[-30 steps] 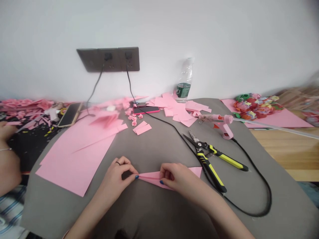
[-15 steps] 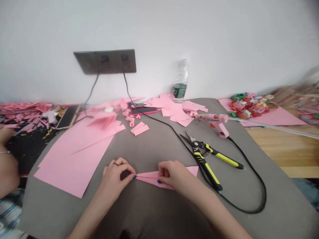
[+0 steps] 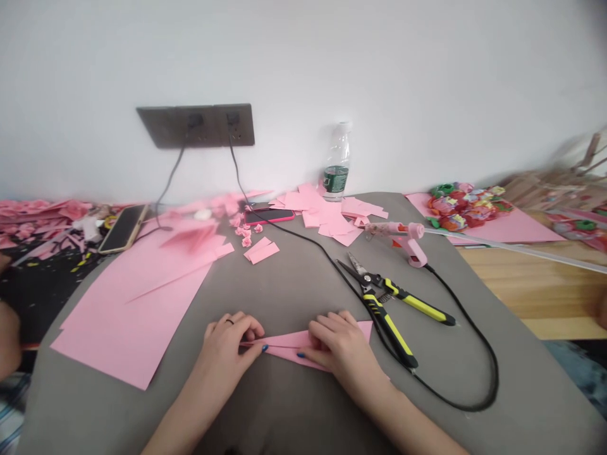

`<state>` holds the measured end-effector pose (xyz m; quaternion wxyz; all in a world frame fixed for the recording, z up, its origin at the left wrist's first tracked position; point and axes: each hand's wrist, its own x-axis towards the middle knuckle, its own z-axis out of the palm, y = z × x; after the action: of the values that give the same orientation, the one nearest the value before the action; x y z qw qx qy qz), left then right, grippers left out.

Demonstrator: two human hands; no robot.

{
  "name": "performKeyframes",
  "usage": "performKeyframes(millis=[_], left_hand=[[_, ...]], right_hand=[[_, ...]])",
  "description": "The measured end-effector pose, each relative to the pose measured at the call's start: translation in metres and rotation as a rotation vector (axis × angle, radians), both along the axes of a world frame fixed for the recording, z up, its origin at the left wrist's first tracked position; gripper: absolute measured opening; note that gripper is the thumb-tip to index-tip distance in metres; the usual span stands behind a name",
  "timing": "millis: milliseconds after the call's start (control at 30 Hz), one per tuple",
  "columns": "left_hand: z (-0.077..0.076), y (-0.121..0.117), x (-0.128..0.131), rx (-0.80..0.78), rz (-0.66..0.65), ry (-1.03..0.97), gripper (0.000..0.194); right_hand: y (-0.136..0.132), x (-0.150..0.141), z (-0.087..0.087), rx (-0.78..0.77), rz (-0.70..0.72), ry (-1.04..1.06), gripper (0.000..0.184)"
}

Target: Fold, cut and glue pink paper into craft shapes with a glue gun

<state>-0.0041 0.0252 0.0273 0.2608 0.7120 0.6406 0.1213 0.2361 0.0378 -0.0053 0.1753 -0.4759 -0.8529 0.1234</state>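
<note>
Folded pink paper [image 3: 294,345], one tapered piece, lying on the grey mat [image 3: 284,284] between both hands. Left hand [image 3: 227,346]: fingers [image 3: 251,328] together, clamped on the narrow tip. Right hand [image 3: 339,347]: fingers [image 3: 325,332] together, clamped on the wider part. Even pressure along the fold keeps the crease straight.

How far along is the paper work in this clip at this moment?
Done: colourful paper flowers sit on a pink sheet, and small pink paper rosettes lie nearby. In hand: the left hand and right hand are creasing a folded pink paper. Left: loose pink squares and large pink sheets remain unfolded; the glue gun lies idle.
</note>
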Motion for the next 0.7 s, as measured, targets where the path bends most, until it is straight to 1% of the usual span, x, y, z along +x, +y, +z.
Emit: performKeyframes(millis=[67, 133, 233, 333, 433, 467, 567, 633, 700], left_hand=[[0.0, 0.003, 0.001, 0.004, -0.012, 0.003, 0.007], [0.002, 0.004, 0.002, -0.006, -0.033, 0.015, 0.011], [0.006, 0.005, 0.003, -0.041, -0.059, 0.012, 0.013], [0.008, 0.003, 0.003, -0.036, -0.087, -0.021, 0.013], [0.005, 0.002, -0.001, 0.014, -0.142, -0.079, 0.013], [0.004, 0.002, -0.004, 0.031, -0.168, -0.103, 0.014], [-0.001, 0.005, -0.014, 0.064, -0.247, -0.179, 0.013], [-0.002, 0.007, -0.02, 0.054, -0.281, -0.234, 0.014], [-0.001, 0.009, -0.024, 0.03, -0.293, -0.268, 0.019]], right_hand=[[-0.004, 0.003, -0.009, 0.102, 0.009, 0.044, 0.033], [-0.007, 0.004, -0.011, 0.141, 0.023, 0.069, 0.03], [-0.008, 0.005, -0.004, 0.126, 0.065, 0.096, 0.023], [-0.008, 0.006, 0.004, 0.114, 0.102, 0.143, 0.005], [-0.009, 0.007, 0.007, 0.173, 0.111, 0.173, 0.019], [-0.009, 0.007, 0.007, 0.186, 0.109, 0.17, 0.019], [-0.011, 0.008, 0.004, 0.203, 0.102, 0.15, 0.01], [-0.012, 0.008, 0.002, 0.215, 0.114, 0.147, 0.008], [-0.013, 0.008, 0.0, 0.222, 0.127, 0.153, 0.009]])
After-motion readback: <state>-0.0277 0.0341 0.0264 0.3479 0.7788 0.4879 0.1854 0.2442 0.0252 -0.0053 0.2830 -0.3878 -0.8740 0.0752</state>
